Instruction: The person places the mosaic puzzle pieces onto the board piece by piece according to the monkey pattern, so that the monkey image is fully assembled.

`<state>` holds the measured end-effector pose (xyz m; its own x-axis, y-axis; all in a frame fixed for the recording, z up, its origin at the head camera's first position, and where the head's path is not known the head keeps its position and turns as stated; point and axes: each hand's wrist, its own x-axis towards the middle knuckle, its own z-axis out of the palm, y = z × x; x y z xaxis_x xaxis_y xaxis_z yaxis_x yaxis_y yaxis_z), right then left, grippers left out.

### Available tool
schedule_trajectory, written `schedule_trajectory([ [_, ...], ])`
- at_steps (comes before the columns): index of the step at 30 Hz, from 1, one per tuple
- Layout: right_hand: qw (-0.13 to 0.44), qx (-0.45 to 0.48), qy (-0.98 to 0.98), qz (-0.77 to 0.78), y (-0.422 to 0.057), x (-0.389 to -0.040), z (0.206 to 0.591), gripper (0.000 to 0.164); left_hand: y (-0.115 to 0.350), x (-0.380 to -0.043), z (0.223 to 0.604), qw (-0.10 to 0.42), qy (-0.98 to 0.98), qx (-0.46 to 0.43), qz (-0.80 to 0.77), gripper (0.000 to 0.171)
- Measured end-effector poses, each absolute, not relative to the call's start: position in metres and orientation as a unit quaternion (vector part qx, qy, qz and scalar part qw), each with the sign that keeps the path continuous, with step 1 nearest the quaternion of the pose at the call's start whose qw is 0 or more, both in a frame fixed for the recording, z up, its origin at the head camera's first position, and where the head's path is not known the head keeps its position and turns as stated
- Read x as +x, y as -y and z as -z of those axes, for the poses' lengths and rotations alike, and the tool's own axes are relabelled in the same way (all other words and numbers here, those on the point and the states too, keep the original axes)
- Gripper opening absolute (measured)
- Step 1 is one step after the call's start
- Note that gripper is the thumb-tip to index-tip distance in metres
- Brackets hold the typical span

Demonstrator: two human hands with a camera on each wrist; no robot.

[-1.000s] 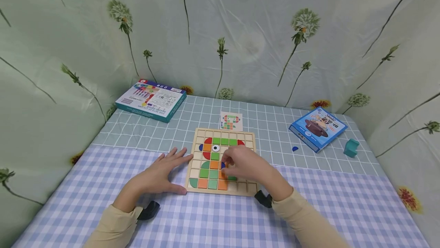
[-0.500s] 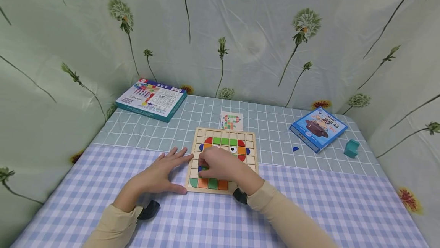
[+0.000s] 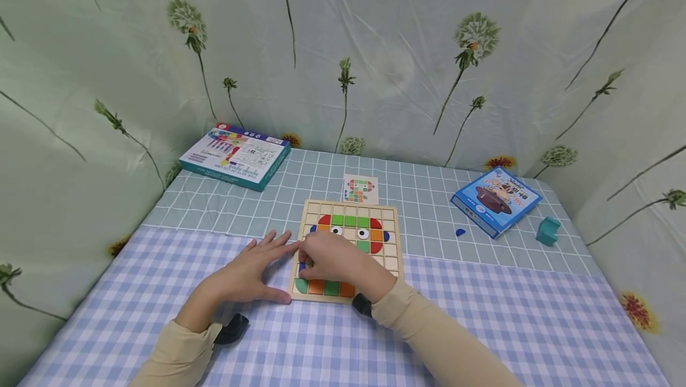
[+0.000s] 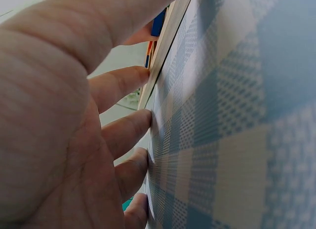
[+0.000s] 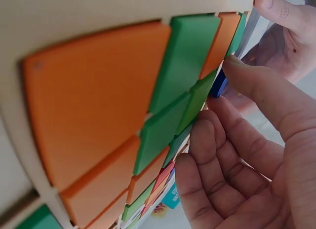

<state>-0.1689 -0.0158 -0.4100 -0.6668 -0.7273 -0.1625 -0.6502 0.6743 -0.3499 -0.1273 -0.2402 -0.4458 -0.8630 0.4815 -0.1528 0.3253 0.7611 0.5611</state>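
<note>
A wooden grid board lies on the checked cloth, with coloured tiles forming a figure with two round eye tiles. My right hand reaches across the board to its left side. Between thumb and index finger it pinches a small blue tile, held at the board's left column just above the green rounded corner tile. The right hand covers the middle tiles in the head view. My left hand rests on the cloth with fingers spread, index fingertip and thumb at the board's left edge.
A pattern card lies behind the board. At the back left is a flat teal-edged box; a blue box lies at the right. Near it are a loose blue half-round tile and a teal block.
My right hand has moved left over the board, from its centre to the left column, uncovering the right eye and the red and orange tiles there. The left hand has stayed in place.
</note>
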Motion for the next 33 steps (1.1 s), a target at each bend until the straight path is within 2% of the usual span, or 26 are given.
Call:
schedule_trajectory([
  [8,0.150,-0.382,-0.901,0.139,0.016,-0.170,0.410,0.021,0.240,-0.127,0.447,0.142,-0.926,0.219,-0.272,0.106],
  [24,0.138,-0.400,-0.897,0.126,0.018,-0.170,0.410,0.016,0.240,-0.128,0.447,0.142,-0.926,0.218,-0.275,0.105],
  [33,0.130,-0.362,-0.912,0.139,-0.002,-0.173,0.401,0.019,0.241,-0.127,0.449,0.137,-0.928,0.220,-0.266,0.107],
])
